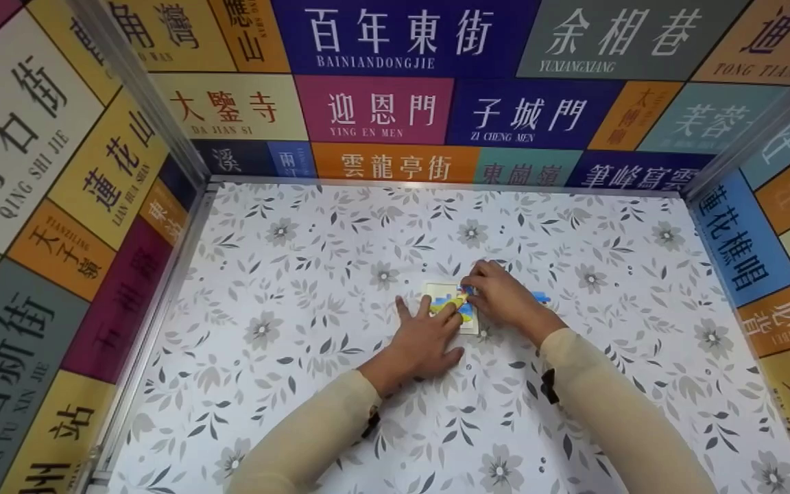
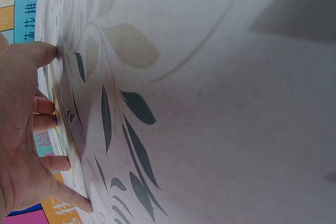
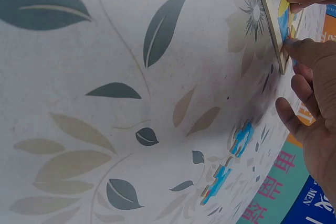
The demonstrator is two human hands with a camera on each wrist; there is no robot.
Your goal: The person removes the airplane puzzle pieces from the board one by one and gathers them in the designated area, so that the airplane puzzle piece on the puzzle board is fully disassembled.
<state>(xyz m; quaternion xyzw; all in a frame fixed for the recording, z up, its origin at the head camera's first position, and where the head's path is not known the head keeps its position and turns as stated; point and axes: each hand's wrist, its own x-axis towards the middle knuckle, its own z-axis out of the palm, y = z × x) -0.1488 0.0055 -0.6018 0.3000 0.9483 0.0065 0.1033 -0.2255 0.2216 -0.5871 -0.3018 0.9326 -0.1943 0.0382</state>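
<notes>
A small jigsaw puzzle in a pale frame (image 1: 428,289) lies on the patterned tabletop, with blue and yellow pieces (image 1: 441,300) inside it. My left hand (image 1: 422,343) is spread out, its fingertips resting on the puzzle from the near left. At the puzzle's upper right, my right hand (image 1: 505,295) pinches a small puzzle piece between thumb and fingers; the fingers mostly cover that piece. In the right wrist view, the right thumb (image 3: 304,51) touches down beside blue and yellow pieces at the frame's edge.
Loose blue puzzle pieces (image 3: 216,184) lie on the table to the right of the frame, partly behind the right hand in the head view. Upright panels (image 1: 381,110) with coloured street-name signs enclose the back and both sides of the table (image 1: 326,226).
</notes>
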